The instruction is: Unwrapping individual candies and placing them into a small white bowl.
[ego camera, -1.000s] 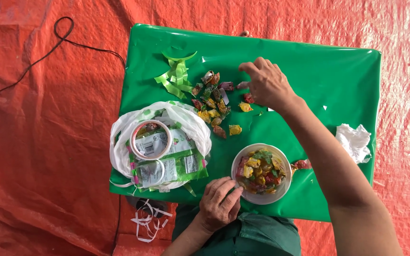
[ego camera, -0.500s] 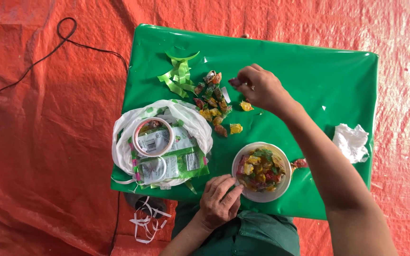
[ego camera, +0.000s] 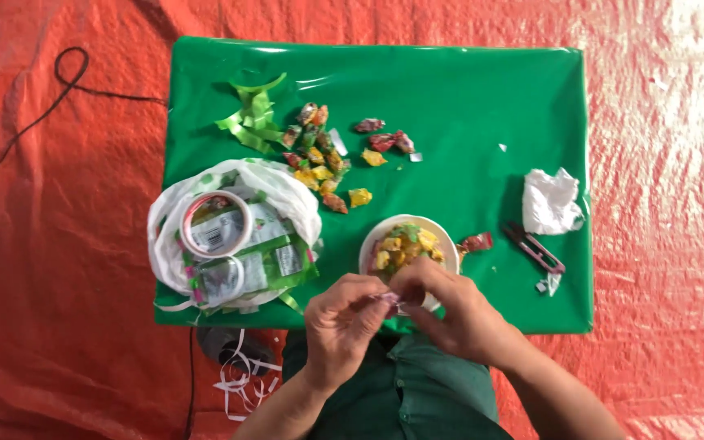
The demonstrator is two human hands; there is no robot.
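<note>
Just nearer than the white bowl (ego camera: 407, 247), the left hand (ego camera: 342, 326) and right hand (ego camera: 458, 314) pinch one small wrapped candy (ego camera: 390, 301) between closed fingertips, equally near it. Beyond the bowl lies the loose candy pile (ego camera: 323, 159); left, a tape roll (ego camera: 217, 224).

green table cover (ego camera: 482, 98), white bowl (ego camera: 368, 244) (multicoloured sweets (ego camera: 319, 159))

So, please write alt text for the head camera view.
Both hands, left hand and right hand, pinch a small wrapped candy at the near edge of a green table, beside a white bowl of candies.
</note>
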